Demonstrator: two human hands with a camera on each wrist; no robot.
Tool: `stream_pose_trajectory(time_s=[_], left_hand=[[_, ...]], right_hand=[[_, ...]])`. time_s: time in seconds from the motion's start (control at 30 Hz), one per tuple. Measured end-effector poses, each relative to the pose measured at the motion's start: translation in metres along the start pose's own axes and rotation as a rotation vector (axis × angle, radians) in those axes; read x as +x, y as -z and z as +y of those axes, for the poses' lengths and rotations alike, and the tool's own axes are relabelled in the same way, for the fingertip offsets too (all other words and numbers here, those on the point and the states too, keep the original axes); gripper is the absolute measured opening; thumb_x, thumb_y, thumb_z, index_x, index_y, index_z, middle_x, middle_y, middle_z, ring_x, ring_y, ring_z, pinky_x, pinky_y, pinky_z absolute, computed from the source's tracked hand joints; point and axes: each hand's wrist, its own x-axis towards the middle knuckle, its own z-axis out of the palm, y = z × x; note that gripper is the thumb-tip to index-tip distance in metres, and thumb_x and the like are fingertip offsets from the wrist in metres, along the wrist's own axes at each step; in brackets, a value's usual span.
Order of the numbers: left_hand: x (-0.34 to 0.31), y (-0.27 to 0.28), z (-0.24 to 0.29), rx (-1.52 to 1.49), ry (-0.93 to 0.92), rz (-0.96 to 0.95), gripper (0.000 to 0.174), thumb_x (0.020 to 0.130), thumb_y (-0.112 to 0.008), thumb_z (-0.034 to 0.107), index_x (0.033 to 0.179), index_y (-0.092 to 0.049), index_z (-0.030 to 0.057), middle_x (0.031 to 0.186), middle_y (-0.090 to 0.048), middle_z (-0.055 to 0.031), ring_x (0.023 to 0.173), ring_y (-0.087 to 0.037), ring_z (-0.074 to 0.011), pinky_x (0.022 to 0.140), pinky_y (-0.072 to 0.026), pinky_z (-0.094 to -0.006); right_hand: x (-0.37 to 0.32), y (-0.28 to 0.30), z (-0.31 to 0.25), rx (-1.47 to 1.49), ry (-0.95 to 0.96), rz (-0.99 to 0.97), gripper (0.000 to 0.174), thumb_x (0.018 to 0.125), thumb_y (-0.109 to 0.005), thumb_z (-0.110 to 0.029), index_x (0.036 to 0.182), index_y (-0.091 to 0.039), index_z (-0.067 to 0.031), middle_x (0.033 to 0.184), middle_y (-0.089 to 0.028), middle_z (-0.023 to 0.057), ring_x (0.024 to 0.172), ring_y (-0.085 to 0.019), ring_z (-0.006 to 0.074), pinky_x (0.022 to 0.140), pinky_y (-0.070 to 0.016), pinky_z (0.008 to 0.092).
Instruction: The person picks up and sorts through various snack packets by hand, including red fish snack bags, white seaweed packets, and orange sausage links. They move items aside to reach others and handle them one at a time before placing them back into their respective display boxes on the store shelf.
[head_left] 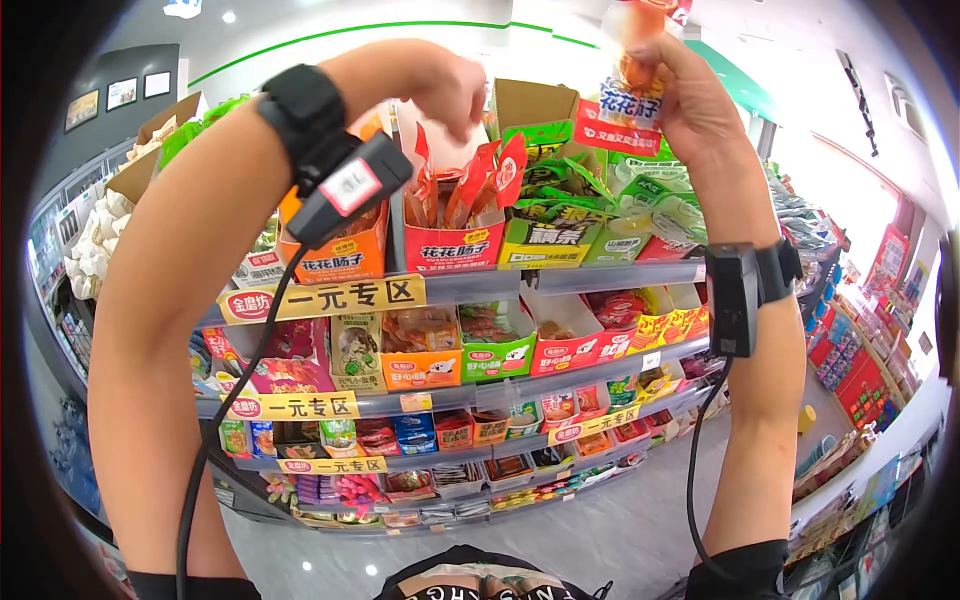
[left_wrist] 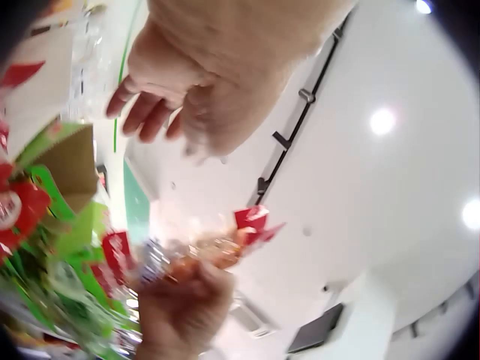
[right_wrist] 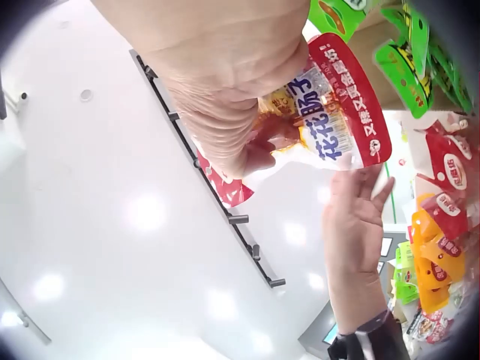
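Note:
High on the right in the head view, my right hand (head_left: 700, 105) grips a clear snack packet (head_left: 617, 108) with red ends and reddish-brown food inside. Its blue-lettered label shows well in the right wrist view, where my thumb and fingers press on the packet's clear middle (right_wrist: 321, 124). My left hand (head_left: 440, 85) hangs above a red box (head_left: 452, 245) of similar red-topped packets (head_left: 470, 190). Its fingers (left_wrist: 142, 116) are loosely bent with nothing in them, apart from the packet in the left wrist view.
Boxes of green packets (head_left: 560, 185) stand right of the red box, and an orange box (head_left: 335, 250) stands to its left. Lower shelves (head_left: 420, 380) carry several rows of small snack boxes. Grey floor (head_left: 330, 565) shows below, and an aisle runs at the right.

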Motion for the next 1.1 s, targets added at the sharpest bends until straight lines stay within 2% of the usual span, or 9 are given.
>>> stream_pose_trajectory(time_s=[0.13,0.23,0.33,0.47,0.67,0.7,0.8,0.93,1.1], left_hand=[[0.012,-0.022,0.022,0.171,0.177,-0.290,0.038,0.063,-0.068,0.032,0.086,-0.064,0.0027,0.091,-0.064,-0.0077,0.080,-0.060,-0.0231,0.070,-0.0478,-0.0332],[0.014,-0.022,0.036,0.343,0.217,-0.346,0.043,0.057,-0.072,0.036,0.092,-0.065,0.0118,0.091,-0.063,-0.0061,0.075,-0.059,-0.0198,0.070,-0.0465,-0.0280],[0.028,-0.029,0.030,0.292,0.071,-0.476,0.043,0.058,-0.075,0.035,0.091,-0.064,0.0090,0.088,-0.063,-0.0078,0.080,-0.060,-0.0211,0.068,-0.0483,-0.0329],[0.049,-0.047,0.017,0.239,0.092,-0.538,0.045,0.057,-0.075,0.034,0.097,-0.064,0.0144,0.093,-0.063,-0.0077,0.085,-0.059,-0.0228,0.071,-0.0472,-0.0323],[0.032,-0.052,0.019,0.213,-0.069,-0.270,0.040,0.057,-0.073,0.026,0.092,-0.064,0.0105,0.088,-0.063,-0.0062,0.078,-0.058,-0.0209,0.069,-0.0461,-0.0314],[0.026,-0.052,0.018,0.204,-0.077,-0.131,0.032,0.057,-0.070,0.019,0.085,-0.065,0.0060,0.083,-0.063,-0.0108,0.076,-0.059,-0.0250,0.066,-0.0472,-0.0338],[0.016,-0.031,0.012,0.093,0.139,0.138,0.022,0.058,-0.065,0.013,0.077,-0.064,0.0027,0.079,-0.062,-0.0169,0.075,-0.060,-0.0282,0.065,-0.0477,-0.0359],[0.028,-0.012,-0.044,0.051,0.190,0.432,0.015,0.060,-0.056,0.008,0.072,-0.063,0.0004,0.073,-0.059,-0.0210,0.072,-0.059,-0.0327,0.064,-0.0471,-0.0368],[0.007,0.017,-0.076,-0.060,0.248,0.600,0.019,0.065,-0.059,0.010,0.081,-0.062,-0.0007,0.073,-0.060,-0.0197,0.069,-0.059,-0.0293,0.064,-0.0458,-0.0350]], right_hand=[[-0.025,-0.006,-0.014,-0.082,0.026,-0.011,0.014,0.064,-0.064,-0.016,0.066,-0.054,-0.0054,0.065,-0.053,0.0022,0.065,-0.049,0.0109,0.065,-0.0410,0.0250],[-0.034,-0.003,-0.015,-0.075,0.056,-0.040,0.014,0.065,-0.064,-0.016,0.068,-0.054,-0.0057,0.066,-0.053,0.0018,0.068,-0.049,0.0109,0.068,-0.0394,0.0245],[-0.046,0.002,-0.022,-0.073,0.082,-0.014,0.015,0.065,-0.063,-0.015,0.072,-0.054,-0.0059,0.068,-0.053,0.0017,0.068,-0.048,0.0111,0.068,-0.0398,0.0246],[-0.051,0.016,-0.021,-0.056,0.071,0.046,0.016,0.065,-0.062,-0.014,0.075,-0.053,-0.0064,0.068,-0.050,0.0005,0.068,-0.047,0.0107,0.068,-0.0398,0.0247],[-0.054,0.019,-0.013,-0.054,-0.003,0.038,0.013,0.064,-0.060,-0.011,0.073,-0.050,-0.0074,0.066,-0.049,-0.0002,0.066,-0.047,0.0101,0.066,-0.0398,0.0244],[-0.055,0.016,-0.014,-0.049,-0.001,0.022,0.014,0.064,-0.061,-0.011,0.073,-0.050,-0.0076,0.065,-0.050,0.0000,0.064,-0.047,0.0100,0.065,-0.0403,0.0244],[-0.052,0.012,-0.011,-0.032,-0.012,0.011,0.016,0.064,-0.063,-0.011,0.074,-0.050,-0.0073,0.064,-0.050,-0.0001,0.062,-0.047,0.0099,0.063,-0.0408,0.0248],[-0.045,0.006,-0.006,0.014,-0.014,-0.036,0.018,0.065,-0.064,-0.008,0.079,-0.053,-0.0050,0.067,-0.055,0.0021,0.061,-0.052,0.0105,0.060,-0.0440,0.0239],[-0.040,-0.005,-0.006,0.041,-0.030,-0.071,0.019,0.065,-0.064,-0.007,0.081,-0.056,-0.0029,0.069,-0.057,0.0032,0.062,-0.055,0.0110,0.061,-0.0451,0.0238]])
